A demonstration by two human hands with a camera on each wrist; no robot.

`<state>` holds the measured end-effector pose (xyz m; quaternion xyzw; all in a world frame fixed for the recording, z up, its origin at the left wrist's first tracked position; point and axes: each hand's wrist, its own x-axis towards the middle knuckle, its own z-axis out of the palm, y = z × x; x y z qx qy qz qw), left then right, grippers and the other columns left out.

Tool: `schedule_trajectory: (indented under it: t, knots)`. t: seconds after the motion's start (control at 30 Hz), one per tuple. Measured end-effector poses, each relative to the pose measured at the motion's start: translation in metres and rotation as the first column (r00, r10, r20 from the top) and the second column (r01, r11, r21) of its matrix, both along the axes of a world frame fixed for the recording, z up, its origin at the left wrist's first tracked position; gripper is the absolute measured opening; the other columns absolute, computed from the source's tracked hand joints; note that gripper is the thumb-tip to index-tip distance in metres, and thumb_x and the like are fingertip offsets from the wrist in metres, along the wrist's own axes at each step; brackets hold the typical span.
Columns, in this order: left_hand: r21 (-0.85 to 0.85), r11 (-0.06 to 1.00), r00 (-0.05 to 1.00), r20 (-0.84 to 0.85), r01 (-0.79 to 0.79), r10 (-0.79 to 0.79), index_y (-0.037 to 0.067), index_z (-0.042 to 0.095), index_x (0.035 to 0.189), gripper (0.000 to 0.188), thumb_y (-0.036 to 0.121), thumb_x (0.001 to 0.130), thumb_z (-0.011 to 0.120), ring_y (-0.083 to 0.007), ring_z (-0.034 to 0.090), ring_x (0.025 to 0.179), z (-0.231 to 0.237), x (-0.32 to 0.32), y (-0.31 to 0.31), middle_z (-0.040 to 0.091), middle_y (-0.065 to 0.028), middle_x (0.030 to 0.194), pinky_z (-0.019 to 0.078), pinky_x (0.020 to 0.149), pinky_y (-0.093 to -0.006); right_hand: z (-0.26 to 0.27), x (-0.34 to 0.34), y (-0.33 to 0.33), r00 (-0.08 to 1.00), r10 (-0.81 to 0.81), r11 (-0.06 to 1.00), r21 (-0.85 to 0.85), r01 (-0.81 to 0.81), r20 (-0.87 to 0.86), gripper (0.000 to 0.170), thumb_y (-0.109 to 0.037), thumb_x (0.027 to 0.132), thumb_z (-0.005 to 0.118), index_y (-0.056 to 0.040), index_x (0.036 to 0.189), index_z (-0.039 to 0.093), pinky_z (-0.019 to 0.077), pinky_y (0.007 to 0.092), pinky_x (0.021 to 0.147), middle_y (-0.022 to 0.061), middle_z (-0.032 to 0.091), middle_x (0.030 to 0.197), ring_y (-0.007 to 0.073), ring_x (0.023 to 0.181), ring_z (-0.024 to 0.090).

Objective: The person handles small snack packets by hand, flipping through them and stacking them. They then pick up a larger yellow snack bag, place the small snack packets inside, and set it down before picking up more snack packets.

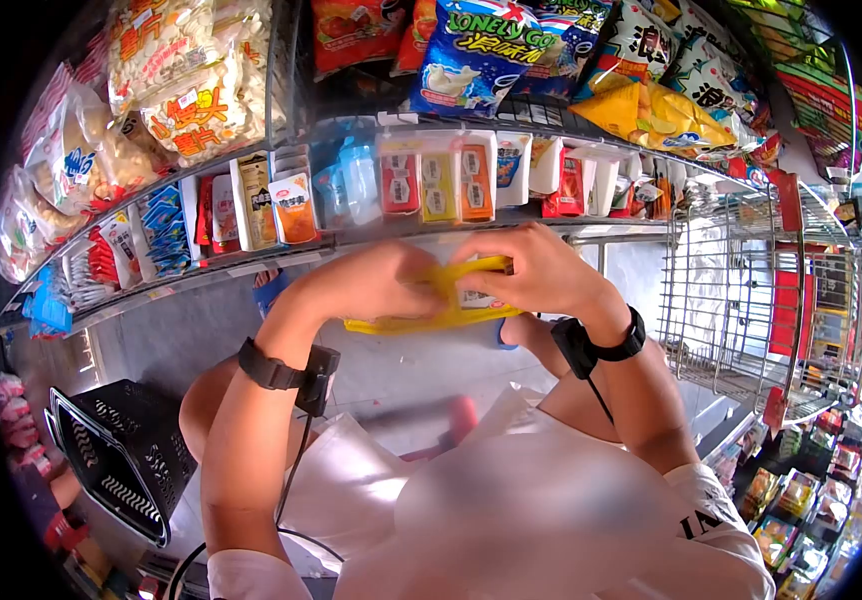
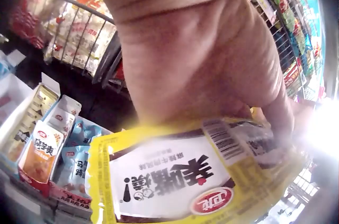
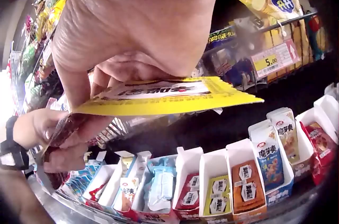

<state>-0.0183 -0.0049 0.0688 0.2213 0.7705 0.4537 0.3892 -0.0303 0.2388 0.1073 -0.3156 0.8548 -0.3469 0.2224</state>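
Both hands hold a yellow-edged snack packet (image 1: 396, 324) in front of the lower shelf. My left hand (image 1: 381, 280) grips one end, slightly blurred in the head view. The other end is pinched between thumb and fingers of my right hand (image 1: 543, 268). Seen from the left wrist, the packet (image 2: 159, 176) shows a white and dark panel, a barcode and a red oval logo, its print upside down. From the right wrist, the packet (image 3: 175, 102) appears nearly edge-on, and the left hand (image 3: 39, 128) has dark wrapping at its fingers.
Small open boxes of snacks, among them a yellow box (image 1: 439, 187) and an orange box (image 1: 476, 182), line the lower shelf. Large snack bags (image 1: 481, 55) fill the rack above. A wire cart (image 1: 726, 300) stands right; a black basket (image 1: 136, 430) sits at lower left.
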Motion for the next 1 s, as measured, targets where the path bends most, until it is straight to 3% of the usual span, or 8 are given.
schedule_trajectory:
  t: [0.07,0.13,0.37,0.43,0.57,0.67,0.73,1.0]
  knots:
    - [0.003,1.000,1.000,0.011,0.017,-0.017,-0.001,0.069,0.106,0.039,0.029,0.083,0.079,-0.0149,0.063,0.086,0.001,0.000,0.002,0.072,-0.0100,0.099,0.0491,0.079,-0.0313,0.001,0.001,0.000,0.999,0.002,1.000,-0.002,-0.002,-0.032,0.024,-0.025,0.086,0.073,-0.0099,0.104,0.070,0.0483,0.0307,0.059,0.0106,0.067,0.074,0.0198,0.058,0.062]
    - [0.068,0.998,1.000,-0.010,0.002,-0.002,-0.001,0.069,0.106,0.037,0.027,0.084,0.078,-0.0150,0.063,0.083,0.000,0.001,0.002,0.072,-0.0100,0.096,0.0491,0.078,-0.0314,0.010,0.001,-0.003,0.999,-0.019,0.991,0.137,0.012,0.049,0.027,-0.034,0.086,0.067,-0.0134,0.104,0.068,0.0519,0.0444,0.074,0.0152,0.070,0.090,0.0363,0.085,0.067]
    - [0.016,0.997,0.996,0.049,-0.074,0.073,0.000,0.071,0.103,0.030,0.024,0.085,0.076,-0.0126,0.062,0.078,-0.001,0.001,0.004,0.073,-0.0094,0.087,0.0487,0.075,-0.0312,0.005,0.002,-0.005,0.995,-0.075,0.991,0.117,0.066,0.073,0.027,-0.034,0.086,0.067,-0.0121,0.102,0.068,0.0513,0.0451,0.072,0.0166,0.069,0.089,0.0371,0.083,0.066]
    - [0.027,0.997,0.998,-0.008,-0.068,0.068,-0.001,0.071,0.099,0.028,0.024,0.085,0.076,-0.0122,0.060,0.076,-0.002,0.002,0.005,0.072,-0.0109,0.086,0.0476,0.073,-0.0315,-0.002,0.003,-0.004,0.999,-0.045,0.999,0.028,0.046,-0.029,0.024,-0.027,0.086,0.072,-0.0093,0.102,0.069,0.0501,0.0286,0.055,0.0091,0.071,0.075,0.0176,0.058,0.069]
    - [0.034,0.996,0.997,-0.014,-0.078,0.078,-0.002,0.072,0.096,0.029,0.025,0.085,0.076,-0.0128,0.059,0.073,0.000,0.001,0.005,0.071,-0.0122,0.084,0.0464,0.070,-0.0321,0.005,0.004,-0.007,0.996,-0.074,0.995,0.068,0.071,0.042,0.023,-0.026,0.087,0.071,-0.0089,0.102,0.069,0.0501,0.0288,0.054,0.0094,0.070,0.073,0.0163,0.058,0.070]
    - [-0.056,0.997,0.998,-0.037,-0.057,0.055,-0.001,0.072,0.095,0.031,0.027,0.085,0.076,-0.0134,0.058,0.070,0.000,0.002,0.006,0.070,-0.0126,0.081,0.0458,0.069,-0.0324,0.003,0.006,-0.007,0.996,-0.083,0.996,0.037,0.082,0.040,0.023,-0.026,0.087,0.071,-0.0083,0.103,0.069,0.0500,0.0291,0.054,0.0093,0.070,0.072,0.0159,0.058,0.069]
    - [-0.041,0.996,0.996,0.027,-0.079,0.080,-0.001,0.072,0.095,0.032,0.029,0.084,0.076,-0.0136,0.057,0.069,-0.001,0.003,0.006,0.070,-0.0126,0.079,0.0459,0.068,-0.0325,0.007,0.006,-0.008,0.987,-0.115,0.988,0.117,0.102,0.109,0.027,-0.033,0.086,0.067,-0.0116,0.103,0.068,0.0514,0.0442,0.074,0.0155,0.070,0.091,0.0367,0.086,0.067]
    - [-0.045,0.992,0.988,0.093,-0.118,0.121,0.000,0.073,0.094,0.032,0.030,0.085,0.076,-0.0135,0.059,0.070,0.005,0.002,0.007,0.070,-0.0104,0.079,0.0461,0.067,-0.0328,0.006,0.003,-0.008,0.983,-0.141,0.988,0.083,0.132,0.115,0.028,-0.033,0.085,0.067,-0.0100,0.101,0.067,0.0509,0.0438,0.072,0.0172,0.069,0.089,0.0373,0.083,0.067]
